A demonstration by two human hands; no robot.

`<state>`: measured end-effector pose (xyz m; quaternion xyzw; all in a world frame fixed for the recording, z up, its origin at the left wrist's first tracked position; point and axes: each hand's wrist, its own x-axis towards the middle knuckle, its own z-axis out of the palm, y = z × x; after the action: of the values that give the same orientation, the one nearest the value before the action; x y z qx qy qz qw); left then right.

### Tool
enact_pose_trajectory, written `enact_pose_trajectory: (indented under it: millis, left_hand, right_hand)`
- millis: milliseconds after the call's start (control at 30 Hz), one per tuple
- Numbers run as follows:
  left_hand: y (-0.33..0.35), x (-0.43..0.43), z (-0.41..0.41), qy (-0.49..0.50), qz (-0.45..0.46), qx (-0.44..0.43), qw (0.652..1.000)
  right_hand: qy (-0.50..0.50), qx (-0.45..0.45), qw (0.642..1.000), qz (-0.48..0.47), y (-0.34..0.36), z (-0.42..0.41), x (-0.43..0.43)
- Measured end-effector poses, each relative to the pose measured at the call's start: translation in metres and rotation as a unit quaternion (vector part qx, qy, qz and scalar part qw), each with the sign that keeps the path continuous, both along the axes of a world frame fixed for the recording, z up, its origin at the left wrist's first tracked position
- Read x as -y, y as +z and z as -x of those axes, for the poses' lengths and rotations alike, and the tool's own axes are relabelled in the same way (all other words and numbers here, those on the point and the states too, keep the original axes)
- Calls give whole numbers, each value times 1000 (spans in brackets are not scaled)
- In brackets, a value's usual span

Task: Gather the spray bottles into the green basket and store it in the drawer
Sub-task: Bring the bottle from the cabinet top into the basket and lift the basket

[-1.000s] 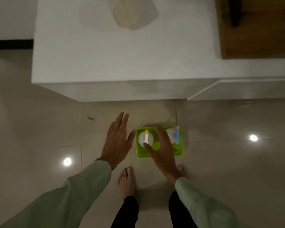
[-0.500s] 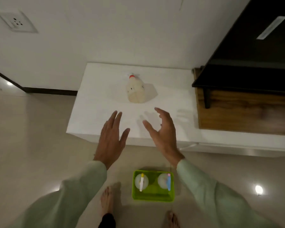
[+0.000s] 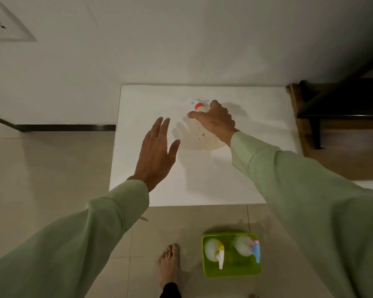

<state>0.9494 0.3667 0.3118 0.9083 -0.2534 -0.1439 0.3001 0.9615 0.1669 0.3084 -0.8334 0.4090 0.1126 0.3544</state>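
Right hand (image 3: 214, 119): laid over the neck of the red-capped bottle (image 3: 199, 134), fingers curled about it; whether the grip is fully closed cannot be told. Left hand (image 3: 157, 153): flat, fingers spread, hovering empty just left of the bottle. Bottle: pale, translucent, broad-shouldered, standing on the white cabinet top (image 3: 202, 179), a smooth matte slab set against the wall. Advice for this step, as a judgement: wrap the neck firmly below the cap and steady the base with the free hand, since smooth plastic may slip. Green basket (image 3: 230, 272): glossy rectangular plastic, on the tiled floor below, near a bare foot (image 3: 168, 265). Contents: yellow-nozzled spray bottle (image 3: 213, 251) and blue-and-pink-nozzled spray bottle (image 3: 246, 247), both cloudy and rounded, side by side.
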Motion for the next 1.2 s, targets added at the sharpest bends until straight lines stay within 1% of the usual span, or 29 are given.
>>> enact_pose_trajectory:
  millis: [100, 167, 267, 400, 500, 633, 700, 800, 867, 967, 1100, 1200]
  left_hand:
    - [-8, -5, -12, -5, -5, 4, 1000]
    - [-15, -9, -15, -8, -11, -2, 1000]
    - [-17, -7, -3, -19, -24, -24, 999]
    - [-8, 6, 27, -43, -11, -22, 999]
    - [4, 18, 62, -52, -1, -23, 998]
    - [15, 31, 130, -69, 12, -24, 997]
    - [16, 32, 169, -75, 7, -32, 997]
    - [8, 29, 233, -92, -20, -48, 994]
    - [-3, 26, 267, -102, -40, -60, 992]
    - [-23, 23, 310, -106, -57, -85, 989]
    - [-62, 13, 347, -130, -76, -112, 982]
    - [-95, 3, 361, -143, -85, -122, 978]
  right_hand:
    - [-22, -21, 999, -13, -6, -8, 3]
    - [-17, -37, 999, -30, -8, -8, 2]
    - [-49, -38, 996, -64, -8, 17, 3]
    - [-113, 58, 979, -158, 2, 78, 6]
    - [-134, 137, 960, -204, 13, 141, 5]
    - [-174, 228, 921, -263, 17, 245, 0]
    - [-188, 252, 910, -270, 14, 296, -6]
    - [-217, 258, 899, -281, 1, 374, -19]
    - [-246, 252, 896, -271, -15, 416, -28]
    - [-264, 228, 913, -212, -45, 469, -47]
    - [-317, 189, 924, -97, -99, 516, -83]
    - [-332, 173, 926, -49, -152, 537, -108]
